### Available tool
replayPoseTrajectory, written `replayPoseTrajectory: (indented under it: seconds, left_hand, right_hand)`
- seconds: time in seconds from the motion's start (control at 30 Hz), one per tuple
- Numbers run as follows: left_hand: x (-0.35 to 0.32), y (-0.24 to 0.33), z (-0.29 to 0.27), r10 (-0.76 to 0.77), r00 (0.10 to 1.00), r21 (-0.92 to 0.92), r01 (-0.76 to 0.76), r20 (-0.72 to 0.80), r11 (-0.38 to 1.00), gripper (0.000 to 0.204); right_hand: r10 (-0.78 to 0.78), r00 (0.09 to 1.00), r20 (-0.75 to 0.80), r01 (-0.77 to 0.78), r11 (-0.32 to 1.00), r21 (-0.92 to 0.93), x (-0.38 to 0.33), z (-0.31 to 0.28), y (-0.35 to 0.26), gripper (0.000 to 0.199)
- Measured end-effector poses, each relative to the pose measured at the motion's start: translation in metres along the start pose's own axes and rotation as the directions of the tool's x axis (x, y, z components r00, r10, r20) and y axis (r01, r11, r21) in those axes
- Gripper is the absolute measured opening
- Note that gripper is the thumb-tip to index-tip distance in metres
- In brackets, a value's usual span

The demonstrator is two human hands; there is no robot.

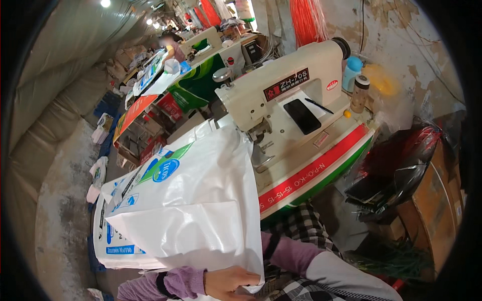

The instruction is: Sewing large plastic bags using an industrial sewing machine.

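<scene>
Far left, at 9 o'clock: grey concrete floor (60, 220) with small stacks of folded white bags (96, 176) lying along it. Centre-left: a large white woven sack (191, 200) with blue and green printing, draped from the worktop edge down to 6 o'clock; a flatter pile of the same printed sacks (113, 241) sits beneath it at 7 o'clock. At 6 o'clock the left hand (228, 283), purple knit sleeve, comes in from the lower edge; its fingers (246, 277) are curled closed and pinching the sack's bottom edge. The right hand is hidden behind the sack, only its purple forearm (293, 253) showing at 5 o'clock, so cannot tell its grip. Centre-right, toward 1 o'clock: a cream industrial sewing machine (286, 83) on the worktop (311, 170), which has a red and green front band; the sack's upper edge lies just beside the needle area. A black phone (302, 116) and pen (318, 105) rest on the machine bed. At 2 o'clock: a blue-capped bottle (352, 72) and a clear jar (359, 94). Far right, 4 o'clock: brown cardboard box (434, 210).
</scene>
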State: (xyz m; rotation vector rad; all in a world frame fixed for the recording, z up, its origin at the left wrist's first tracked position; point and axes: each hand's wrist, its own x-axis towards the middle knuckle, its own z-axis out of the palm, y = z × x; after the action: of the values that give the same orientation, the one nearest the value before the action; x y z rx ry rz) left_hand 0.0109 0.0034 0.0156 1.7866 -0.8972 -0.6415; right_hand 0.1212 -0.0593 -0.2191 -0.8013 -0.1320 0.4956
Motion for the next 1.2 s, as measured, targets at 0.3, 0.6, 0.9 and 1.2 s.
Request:
replayPoseTrajectory:
  seconds: [0.3, 0.6, 0.9, 1.2]
  left_hand:
    - [0.031, -0.080, 0.067, -0.207, 0.952, 0.575, 0.042, 0.224, 0.817, 0.014]
    - [0.061, -0.100, -0.203, -0.265, 0.956, 0.970, -0.065, 0.128, 0.234, 0.013]
    - [0.107, -0.040, -0.034, -0.687, 0.727, 0.974, 0.167, -0.019, 0.151, 0.024]
    - [0.078, -0.076, -0.102, -0.472, 0.836, 0.878, -0.024, 0.279, 0.478, 0.048]
  right_hand:
    - [-0.011, 0.997, 0.076, 0.060, 0.733, -0.678, -0.075, -0.001, -0.090, 0.059]
    - [-0.151, 0.988, 0.030, 0.077, 0.319, -0.945, -0.075, -0.029, -0.119, 0.061]
    - [-0.077, 0.984, 0.159, 0.138, -0.225, -0.965, 0.133, -0.039, -0.094, 0.053]
    - [-0.034, 0.999, -0.027, -0.025, 0.044, -0.999, 0.050, -0.043, -0.094, 0.033]
